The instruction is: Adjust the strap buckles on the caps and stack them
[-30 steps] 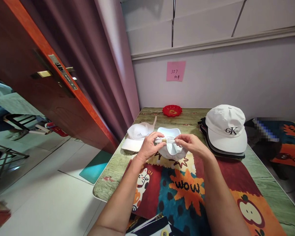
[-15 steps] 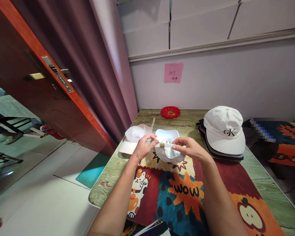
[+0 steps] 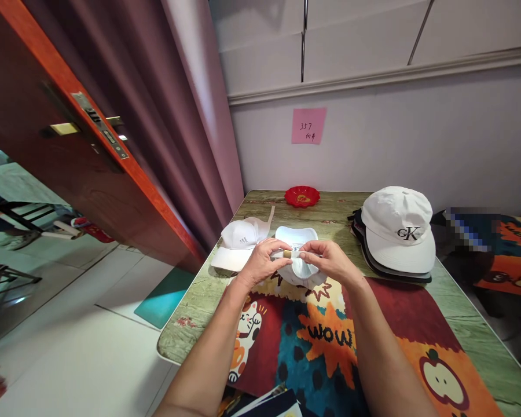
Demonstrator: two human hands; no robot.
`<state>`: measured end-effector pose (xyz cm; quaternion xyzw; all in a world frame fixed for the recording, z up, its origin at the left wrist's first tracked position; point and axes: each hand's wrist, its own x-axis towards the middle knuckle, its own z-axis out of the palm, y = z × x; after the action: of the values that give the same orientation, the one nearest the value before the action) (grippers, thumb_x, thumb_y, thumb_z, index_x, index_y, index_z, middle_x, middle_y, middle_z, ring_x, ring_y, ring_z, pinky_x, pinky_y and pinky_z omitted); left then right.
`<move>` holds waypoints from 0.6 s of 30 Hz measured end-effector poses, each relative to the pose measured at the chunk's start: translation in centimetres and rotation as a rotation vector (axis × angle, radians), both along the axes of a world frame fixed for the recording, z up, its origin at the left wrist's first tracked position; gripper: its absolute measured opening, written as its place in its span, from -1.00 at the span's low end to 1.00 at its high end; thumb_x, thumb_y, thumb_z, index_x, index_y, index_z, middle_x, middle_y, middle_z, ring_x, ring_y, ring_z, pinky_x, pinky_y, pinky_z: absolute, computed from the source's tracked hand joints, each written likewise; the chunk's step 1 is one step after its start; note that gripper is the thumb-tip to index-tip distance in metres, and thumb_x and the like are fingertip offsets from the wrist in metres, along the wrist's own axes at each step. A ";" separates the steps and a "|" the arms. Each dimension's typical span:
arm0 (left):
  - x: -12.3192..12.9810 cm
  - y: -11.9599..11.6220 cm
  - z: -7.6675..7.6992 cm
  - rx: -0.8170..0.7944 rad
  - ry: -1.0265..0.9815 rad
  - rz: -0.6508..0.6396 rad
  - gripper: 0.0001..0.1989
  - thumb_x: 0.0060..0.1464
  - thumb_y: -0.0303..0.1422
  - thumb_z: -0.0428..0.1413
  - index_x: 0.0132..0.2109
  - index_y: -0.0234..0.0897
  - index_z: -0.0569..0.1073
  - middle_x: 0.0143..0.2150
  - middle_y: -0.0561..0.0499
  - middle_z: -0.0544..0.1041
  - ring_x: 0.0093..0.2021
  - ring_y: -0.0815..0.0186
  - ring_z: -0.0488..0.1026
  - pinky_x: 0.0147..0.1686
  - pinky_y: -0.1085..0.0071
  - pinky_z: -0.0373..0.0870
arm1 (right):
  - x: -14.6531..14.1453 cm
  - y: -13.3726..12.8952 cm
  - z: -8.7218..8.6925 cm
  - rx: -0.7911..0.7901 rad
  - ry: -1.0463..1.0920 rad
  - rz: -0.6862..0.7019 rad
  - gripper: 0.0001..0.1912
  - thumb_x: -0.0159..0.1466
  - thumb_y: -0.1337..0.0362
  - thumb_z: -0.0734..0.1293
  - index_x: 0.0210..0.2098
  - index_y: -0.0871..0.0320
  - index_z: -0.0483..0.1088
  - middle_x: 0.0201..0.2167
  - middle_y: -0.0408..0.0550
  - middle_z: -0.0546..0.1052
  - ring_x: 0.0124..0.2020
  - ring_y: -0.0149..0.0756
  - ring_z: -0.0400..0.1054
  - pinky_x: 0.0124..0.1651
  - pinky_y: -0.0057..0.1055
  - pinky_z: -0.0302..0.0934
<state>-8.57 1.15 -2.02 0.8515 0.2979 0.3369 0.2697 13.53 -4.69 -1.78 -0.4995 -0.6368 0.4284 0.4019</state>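
Note:
A pale cap lies on the patterned mat with its brim toward the wall. Its strap, with a small brass-coloured buckle, is stretched level between my two hands. My left hand pinches the strap's left part, close to the buckle. On the buckle's right side, my right hand holds the strap between thumb and fingers. Beyond my left hand rests a white cap with a three-stripe logo, its strap sticking up behind it. My hands cover part of the pale cap.
At the right of the wooden table a white cap with a CK logo tops a stack of dark caps. A red scalloped dish stands near the wall. Printed papers lie at the near edge. A door is at left.
My left hand has shifted slightly right, closer to the buckle, and its grip has changed. My right hand has moved slightly left toward the buckle. The view has shifted a little.

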 end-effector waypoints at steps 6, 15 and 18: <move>0.2 -0.1 0.1 -0.020 -0.005 0.008 -0.79 0.05 -0.34 0.32 -0.12 -0.18 0.60 -0.12 -0.02 0.63 -0.06 0.19 0.55 0.02 0.26 0.43 | -0.1 0.2 -0.1 0.011 0.023 -0.008 -0.55 0.18 -0.12 0.37 -0.38 0.19 0.52 -0.53 -0.11 0.44 -0.51 -0.38 0.20 -0.47 -0.45 0.05; 0.2 -0.3 -0.3 -0.113 -0.040 0.021 -0.79 0.04 -0.36 0.31 -0.12 -0.20 0.60 -0.12 -0.02 0.63 -0.07 0.20 0.55 0.00 0.28 0.43 | -0.5 0.2 -0.3 -0.022 0.015 -0.014 -0.55 0.20 -0.12 0.37 -0.39 0.19 0.50 -0.56 -0.14 0.39 -0.55 -0.41 0.11 -0.52 -0.47 -0.04; 0.1 -0.2 -0.3 -0.179 -0.043 0.008 -0.74 0.01 -0.31 0.33 -0.12 -0.22 0.59 -0.10 -0.04 0.63 -0.05 0.19 0.55 0.02 0.27 0.43 | -0.3 0.0 -0.2 -0.049 0.006 0.015 -0.58 0.23 -0.10 0.36 -0.35 0.18 0.51 -0.54 -0.16 0.39 -0.55 -0.43 0.10 -0.52 -0.48 -0.05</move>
<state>-8.49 0.97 -2.29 0.8154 0.3242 0.3281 0.3498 13.27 -4.71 -1.99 -0.5030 -0.6287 0.4485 0.3881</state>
